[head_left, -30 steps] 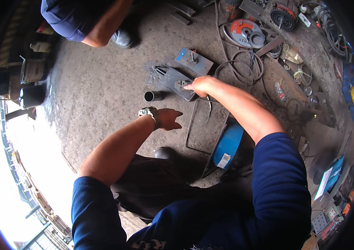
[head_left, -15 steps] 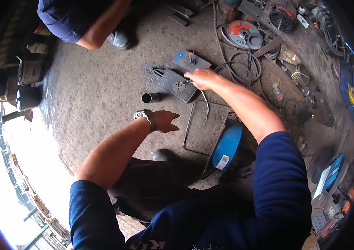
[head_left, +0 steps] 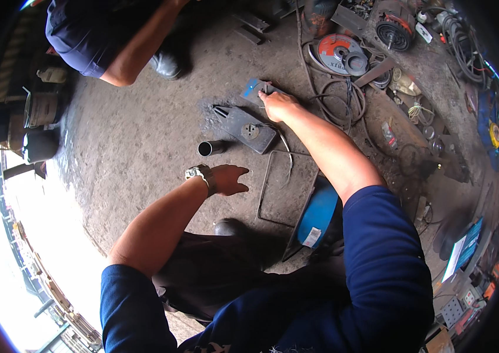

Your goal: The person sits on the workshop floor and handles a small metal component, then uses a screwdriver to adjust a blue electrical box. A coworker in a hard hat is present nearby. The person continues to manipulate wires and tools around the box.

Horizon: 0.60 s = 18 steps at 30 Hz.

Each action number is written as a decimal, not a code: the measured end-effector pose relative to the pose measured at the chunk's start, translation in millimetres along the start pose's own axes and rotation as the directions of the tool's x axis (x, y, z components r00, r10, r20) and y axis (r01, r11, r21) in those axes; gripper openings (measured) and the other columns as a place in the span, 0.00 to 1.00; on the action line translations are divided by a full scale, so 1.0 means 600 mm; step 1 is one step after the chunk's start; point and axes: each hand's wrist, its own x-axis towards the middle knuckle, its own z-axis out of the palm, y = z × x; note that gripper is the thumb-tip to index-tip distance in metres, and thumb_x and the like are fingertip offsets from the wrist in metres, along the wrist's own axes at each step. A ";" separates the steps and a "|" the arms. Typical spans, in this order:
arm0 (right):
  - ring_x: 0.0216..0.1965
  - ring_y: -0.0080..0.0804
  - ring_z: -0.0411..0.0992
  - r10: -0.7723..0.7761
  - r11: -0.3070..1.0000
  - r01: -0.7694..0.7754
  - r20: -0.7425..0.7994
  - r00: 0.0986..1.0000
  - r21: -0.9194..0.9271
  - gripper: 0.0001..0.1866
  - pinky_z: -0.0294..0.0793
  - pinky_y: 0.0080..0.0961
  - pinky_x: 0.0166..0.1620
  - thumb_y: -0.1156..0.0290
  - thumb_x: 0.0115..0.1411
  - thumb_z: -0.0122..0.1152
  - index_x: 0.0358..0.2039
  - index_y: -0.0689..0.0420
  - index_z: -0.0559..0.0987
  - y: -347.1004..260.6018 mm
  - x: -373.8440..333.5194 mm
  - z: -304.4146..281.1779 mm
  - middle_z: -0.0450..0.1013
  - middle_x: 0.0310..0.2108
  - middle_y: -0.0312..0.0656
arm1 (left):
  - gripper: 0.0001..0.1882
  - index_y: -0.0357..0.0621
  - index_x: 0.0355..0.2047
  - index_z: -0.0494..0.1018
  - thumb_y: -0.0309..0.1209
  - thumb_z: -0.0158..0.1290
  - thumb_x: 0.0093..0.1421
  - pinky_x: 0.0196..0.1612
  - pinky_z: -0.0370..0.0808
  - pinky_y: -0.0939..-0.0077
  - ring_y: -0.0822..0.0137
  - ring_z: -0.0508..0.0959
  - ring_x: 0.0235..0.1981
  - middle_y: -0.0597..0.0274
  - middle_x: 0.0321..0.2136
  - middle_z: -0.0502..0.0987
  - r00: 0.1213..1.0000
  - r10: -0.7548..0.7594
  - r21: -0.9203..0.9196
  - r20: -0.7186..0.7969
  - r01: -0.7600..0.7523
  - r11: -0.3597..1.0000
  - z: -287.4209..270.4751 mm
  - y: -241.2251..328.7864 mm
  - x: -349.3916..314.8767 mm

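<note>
Nearest on the right stands a curved blue sheet-metal piece (head_left: 320, 206), with a bent dark rod frame (head_left: 264, 183) just to its left. The frame's wide outline probably gives a steady footing, if it belongs to the blue piece.

The left hand (head_left: 230, 179), a chunky metallic watch (head_left: 201, 173) on its wrist, hangs over the concrete floor (head_left: 137, 147) with thumb and fingers spread, holding nothing; it seems held out for balance. Just beyond it, a short black cylindrical tube (head_left: 216, 147) lies on its side, open end facing left.

Farther on, a dark grey flat metal plate (head_left: 237, 120) lies on the floor, two dark prongs at its far left end and a round slotted metal disc (head_left: 250, 131) upon it. Lying flat probably keeps that disc level.

Beyond it, the right hand (head_left: 280, 107) reaches over a blue-and-grey rectangular metal plate (head_left: 251, 88) and covers much of it. The fingers are curled, but whether they grip something or only touch cannot be told.

Far right, a red-and-grey abrasive wheel (head_left: 329, 52) lies beside looped dark cables (head_left: 361, 106).

The blue piece bears a white label (head_left: 311, 237), its print too small to read; the wheel carries bold dark lettering.
</note>
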 end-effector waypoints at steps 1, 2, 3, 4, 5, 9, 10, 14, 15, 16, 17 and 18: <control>0.54 0.51 0.75 -0.039 0.999 0.039 0.012 0.999 0.008 0.26 0.75 0.41 0.57 0.72 0.69 0.44 0.66 0.43 0.68 0.008 0.002 0.007 0.74 0.55 0.57 | 0.39 0.41 0.67 0.62 0.51 0.56 0.62 0.65 0.66 0.59 0.45 0.70 0.62 0.41 0.61 0.70 1.000 0.004 0.007 -0.007 -0.004 1.000 0.001 -0.001 0.002; 0.54 0.52 0.75 -0.127 0.991 0.123 -0.066 0.990 -0.060 0.23 0.75 0.42 0.56 0.67 0.71 0.42 0.64 0.44 0.71 0.013 -0.011 0.006 0.72 0.57 0.56 | 0.39 0.41 0.67 0.62 0.51 0.56 0.63 0.65 0.66 0.59 0.45 0.70 0.62 0.41 0.61 0.70 1.000 0.002 0.010 -0.017 -0.002 1.000 0.000 0.000 -0.001; 0.53 0.53 0.75 -0.218 0.971 0.200 -0.137 0.966 -0.132 0.22 0.76 0.43 0.56 0.63 0.72 0.40 0.62 0.45 0.73 0.027 -0.030 0.006 0.69 0.60 0.55 | 0.39 0.42 0.67 0.61 0.51 0.56 0.63 0.65 0.66 0.59 0.45 0.70 0.62 0.41 0.61 0.70 1.000 -0.007 0.001 -0.016 0.007 1.000 -0.003 0.001 0.000; 0.53 0.54 0.75 -0.308 0.941 0.267 -0.201 0.930 -0.210 0.22 0.76 0.43 0.56 0.59 0.74 0.38 0.60 0.46 0.75 0.029 -0.057 -0.003 0.67 0.63 0.54 | 0.39 0.42 0.67 0.61 0.51 0.56 0.63 0.65 0.66 0.59 0.45 0.70 0.62 0.42 0.61 0.70 1.000 0.000 -0.004 -0.020 0.000 1.000 -0.003 0.000 0.003; 0.59 0.54 0.71 -0.212 0.962 0.190 -0.095 0.973 -0.197 0.21 0.71 0.46 0.60 0.61 0.72 0.43 0.62 0.37 0.74 0.007 -0.093 -0.030 0.58 0.70 0.50 | 0.39 0.42 0.68 0.61 0.51 0.56 0.63 0.65 0.66 0.59 0.45 0.70 0.62 0.42 0.61 0.70 1.000 0.004 -0.014 -0.029 -0.004 1.000 -0.001 -0.003 0.005; 0.71 0.49 0.54 -0.178 0.925 0.179 0.036 0.983 -0.336 0.27 0.57 0.51 0.68 0.69 0.69 0.43 0.66 0.30 0.69 0.037 -0.122 -0.006 0.50 0.74 0.45 | 0.39 0.43 0.68 0.60 0.50 0.56 0.63 0.65 0.66 0.58 0.45 0.70 0.62 0.41 0.61 0.70 0.997 0.051 0.019 -0.053 -0.050 0.999 -0.005 0.008 0.023; 0.71 0.46 0.55 -0.180 0.921 0.168 -0.003 0.984 -0.352 0.24 0.55 0.48 0.69 0.64 0.72 0.39 0.66 0.28 0.69 0.044 -0.111 0.006 0.52 0.74 0.42 | 0.39 0.42 0.68 0.60 0.50 0.56 0.63 0.65 0.66 0.58 0.45 0.70 0.62 0.41 0.61 0.70 0.996 0.063 0.045 -0.062 -0.060 0.997 -0.006 0.007 0.027; 0.60 0.49 0.69 -0.270 0.946 0.205 -0.260 0.927 -0.251 0.22 0.68 0.44 0.62 0.60 0.73 0.36 0.63 0.38 0.73 0.034 -0.088 0.017 0.60 0.68 0.49 | 0.38 0.44 0.68 0.61 0.49 0.55 0.63 0.65 0.67 0.58 0.45 0.70 0.62 0.41 0.61 0.70 0.999 0.038 -0.007 -0.030 -0.038 0.999 -0.010 0.018 0.015; 0.57 0.50 0.73 -0.280 0.952 0.224 -0.300 0.912 -0.207 0.23 0.72 0.43 0.59 0.59 0.74 0.35 0.62 0.41 0.73 0.022 -0.089 0.017 0.64 0.66 0.51 | 0.38 0.45 0.68 0.61 0.49 0.55 0.63 0.65 0.67 0.58 0.45 0.71 0.62 0.41 0.61 0.70 0.999 0.033 -0.011 -0.018 -0.033 0.999 -0.006 0.017 0.009; 0.54 0.50 0.74 -0.259 0.954 0.210 -0.239 0.936 -0.213 0.23 0.74 0.43 0.56 0.63 0.72 0.37 0.64 0.42 0.71 0.015 -0.085 0.019 0.65 0.65 0.52 | 0.37 0.45 0.68 0.61 0.49 0.55 0.63 0.65 0.67 0.58 0.45 0.71 0.62 0.41 0.61 0.70 1.000 0.029 -0.010 -0.008 -0.029 1.000 -0.007 0.016 0.003; 0.52 0.51 0.76 -0.236 0.955 0.196 -0.177 0.955 -0.221 0.24 0.77 0.43 0.53 0.68 0.71 0.38 0.66 0.43 0.68 0.007 -0.080 0.021 0.65 0.64 0.53 | 0.37 0.46 0.68 0.61 0.48 0.56 0.63 0.65 0.67 0.58 0.45 0.71 0.62 0.41 0.60 0.70 1.000 0.010 -0.007 -0.001 -0.010 1.000 -0.007 0.016 -0.001; 0.49 0.51 0.78 -0.212 0.956 0.182 -0.114 0.971 -0.229 0.27 0.79 0.43 0.50 0.72 0.70 0.40 0.68 0.44 0.65 0.000 -0.076 0.024 0.66 0.62 0.54 | 0.37 0.46 0.68 0.61 0.48 0.56 0.63 0.64 0.67 0.58 0.45 0.71 0.61 0.41 0.60 0.71 1.000 -0.008 -0.004 0.006 0.008 1.000 -0.008 0.015 -0.005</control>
